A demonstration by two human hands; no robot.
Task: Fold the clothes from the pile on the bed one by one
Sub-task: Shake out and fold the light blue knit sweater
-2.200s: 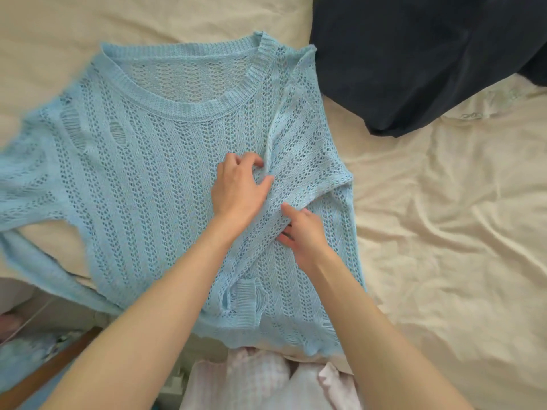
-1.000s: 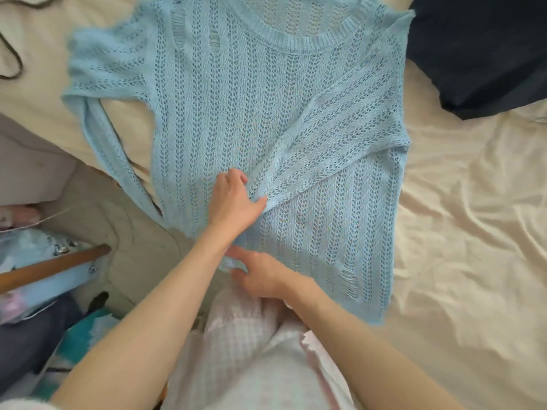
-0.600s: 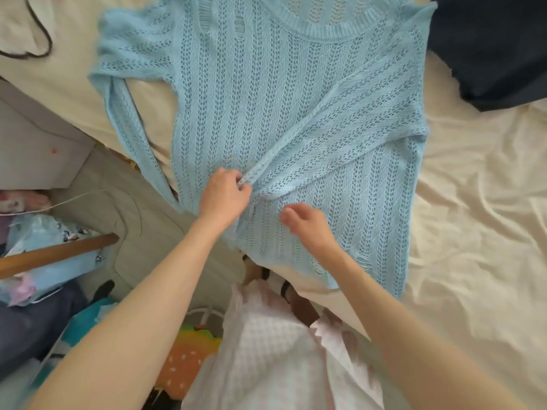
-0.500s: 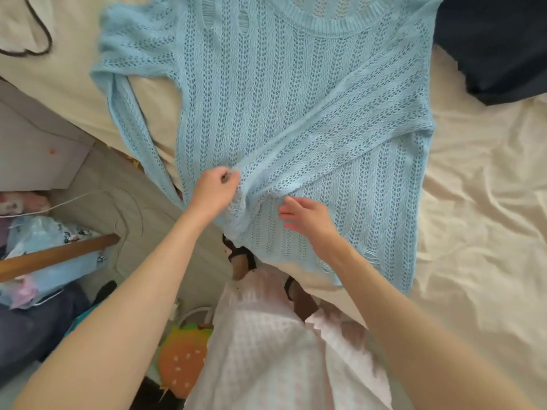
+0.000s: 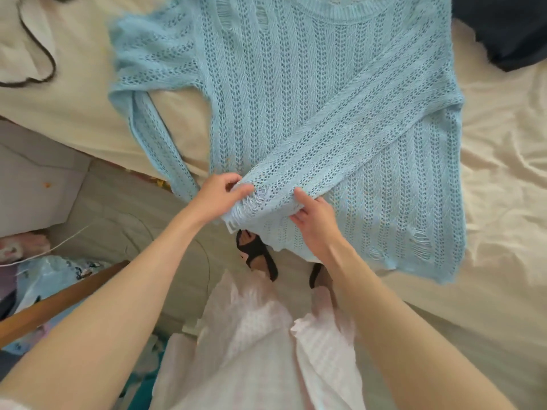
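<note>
Since half a second ago the view has dropped a little, so the cream-sheeted bed (image 5: pixel 503 149) fills less of the picture and more of the floor and the person's black sandals (image 5: pixel 260 255) shows below its edge. The light-blue open-knit sweater (image 5: pixel 296 99) lies in the same place, front up across the bed's near edge, collar away from the person and hem hanging slightly over the side. What has changed is the folded sleeve (image 5: pixel 340 149): its cuff end, which lay nearly flat on the sweater's lower front, is now bunched up between the two hands. The right hand (image 5: pixel 316 223), which was hovering loosely over the knit, has closed in and pinches the cuff from the right, thumb on top and fingers tucked beneath. The left hand (image 5: pixel 216 193) has kept its grip on the cuff's left end, fingers curled round the frayed edge.

The sweater itself is a loose, ladder-stitched knit with ribbed round collar and ragged holes near the hem and by the collar. The folded sleeve runs diagonally from the right shoulder down to the hands. The other sleeve (image 5: pixel 154 122) spreads out to the left, then bends and trails down over the bed's edge.

A dark navy garment (image 5: pixel 503 25) lies at the top right corner, apart from the sweater, and a thin dark cord (image 5: pixel 44 57) curls on the sheet at top left.
</note>
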